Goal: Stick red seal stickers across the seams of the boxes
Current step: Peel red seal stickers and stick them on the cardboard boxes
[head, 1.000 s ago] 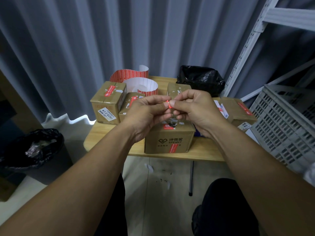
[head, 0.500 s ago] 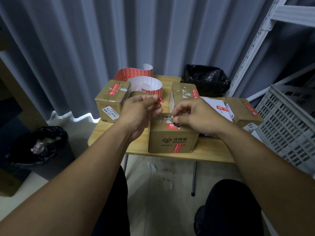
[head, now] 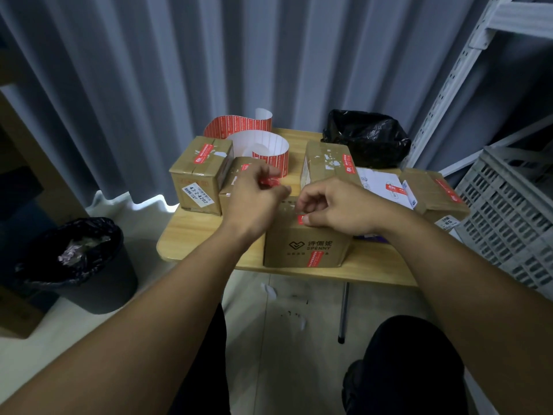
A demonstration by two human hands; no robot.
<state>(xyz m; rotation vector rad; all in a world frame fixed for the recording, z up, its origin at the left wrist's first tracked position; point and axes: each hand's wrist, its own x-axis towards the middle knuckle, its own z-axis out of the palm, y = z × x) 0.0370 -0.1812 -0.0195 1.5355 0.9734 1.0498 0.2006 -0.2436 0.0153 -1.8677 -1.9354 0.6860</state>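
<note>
1. The red seal sticker (head: 301, 219) now being worked lies on the top of the SPENNY box (head: 306, 244), at that box's front top edge; the box stands at the front edge of the counter (head: 191, 238), about midway along it.
2. The right hand (head: 338, 209) is curled, its thumb and fingertips pressed together down onto the sticker. If only one end is rubbed down, the other end may lift, or the strip may crease as it folds over the edge.
3. The left hand (head: 254, 202) is half closed just left of the box and seems to pinch a small red scrap (head: 269, 182); blur keeps me from telling whether it is a fresh sticker or waste. A sticky piece held loosely could fold onto itself or cling to the fingers.
4. With neither hand steadying the box, firm pressure could slide it off the front edge, which it already meets.
5. I cannot see the seam under the right hand, so the sticker may sit beside it rather than across it.
6. The sticker roll (head: 263, 151) stands uncoiled near the back edge, close behind the left hand; a careless reach could knock it or tangle its tail.
7. The neighbouring boxes (head: 199, 172) crowd in closely, leaving little room to turn the front one.
</note>
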